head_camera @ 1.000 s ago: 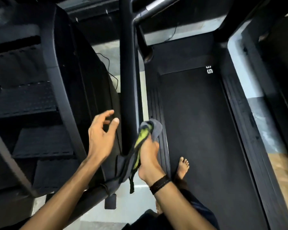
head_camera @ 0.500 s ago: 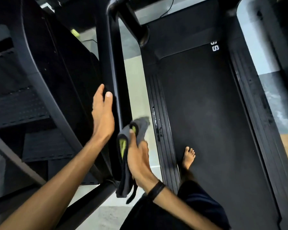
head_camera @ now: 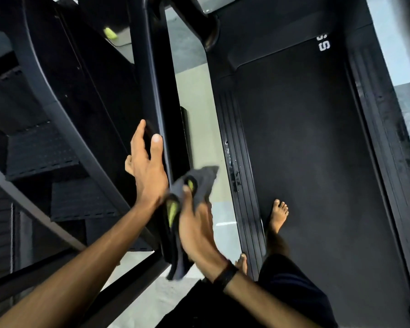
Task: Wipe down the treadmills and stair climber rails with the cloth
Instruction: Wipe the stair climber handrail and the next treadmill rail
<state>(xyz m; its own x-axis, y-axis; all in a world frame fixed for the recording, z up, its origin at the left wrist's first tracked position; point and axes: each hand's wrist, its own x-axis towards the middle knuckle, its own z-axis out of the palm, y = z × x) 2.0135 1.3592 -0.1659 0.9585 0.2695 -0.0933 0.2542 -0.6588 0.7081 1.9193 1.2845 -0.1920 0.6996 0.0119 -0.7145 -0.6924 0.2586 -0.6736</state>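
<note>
A black upright rail [head_camera: 156,86] runs down the middle between the stair climber [head_camera: 57,129] on the left and the treadmill [head_camera: 305,150] on the right. My left hand [head_camera: 147,171] grips this rail, thumb on its front face and fingers round its left side. Just below and right of it, my right hand [head_camera: 194,223] holds a dark grey cloth with yellow-green patches [head_camera: 194,185] against the rail's lower part. The cloth's tail hangs down past my wrist.
I stand barefoot, one foot [head_camera: 278,216] on the treadmill belt, the other foot [head_camera: 242,262] by its ribbed side strip. Pale floor shows in the gap between the machines. The stair climber's steps fill the left. A small yellow-green object [head_camera: 110,33] lies on the far floor.
My left hand has gone from hovering open to gripping the rail. My right hand has slid the cloth down the rail, and my view has tilted downward.
</note>
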